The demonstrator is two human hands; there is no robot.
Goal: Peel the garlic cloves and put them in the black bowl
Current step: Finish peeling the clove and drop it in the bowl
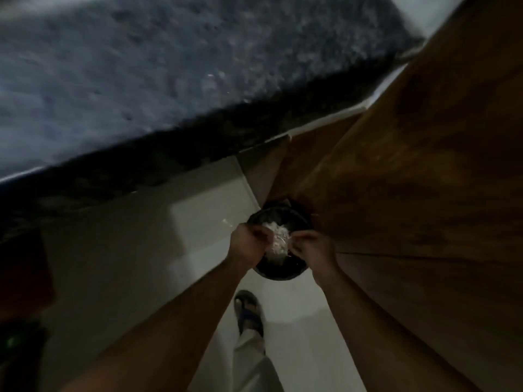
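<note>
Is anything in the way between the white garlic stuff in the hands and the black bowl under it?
Nothing visible. The left hand and right hand hold the pale garlic bits right over the black bowl, with only open air between. The picture is dim and blurry, so small things may not show.

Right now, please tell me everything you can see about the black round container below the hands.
The black container is round, dark and looks like plastic, possibly lined with a dark bag; blur hides detail. It stands on the pale floor beside a brown wooden panel. The left hand and right hand hold a pale papery clump over its opening. Whether they touch its rim is unclear.
</note>
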